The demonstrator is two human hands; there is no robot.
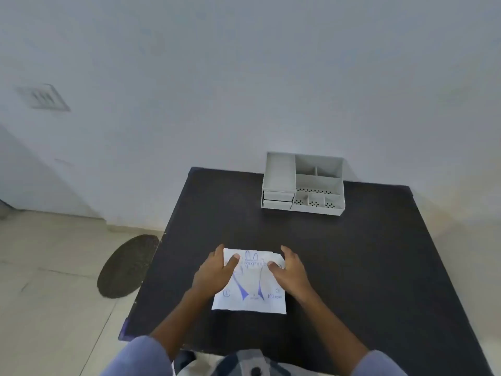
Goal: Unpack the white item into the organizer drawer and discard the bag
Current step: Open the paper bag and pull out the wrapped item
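You stand at a dark bench (352, 267) pushed against a pale wall (244, 77), with tiled floor (54, 267) to its left and a dark round mat (127, 267) lying there beside the bench's left edge. At the far edge, toward the right corner, sits the grey organizer (303, 183): two shut drawers stacked on its left side, open compartments on its right. Near the front edge, about midway along it, the white bag (249, 283) lies flat, printed in blue with a glove outline and lettering. Your left hand (214, 270) rests on the bag's left side, thumb laid over its upper part, fingers spread along the left edge. Your right hand (290, 270) covers the right side, fingers open and loosely curved, thumb pointing in over the print. Neither hand has closed on the bag; both press or rest on it.
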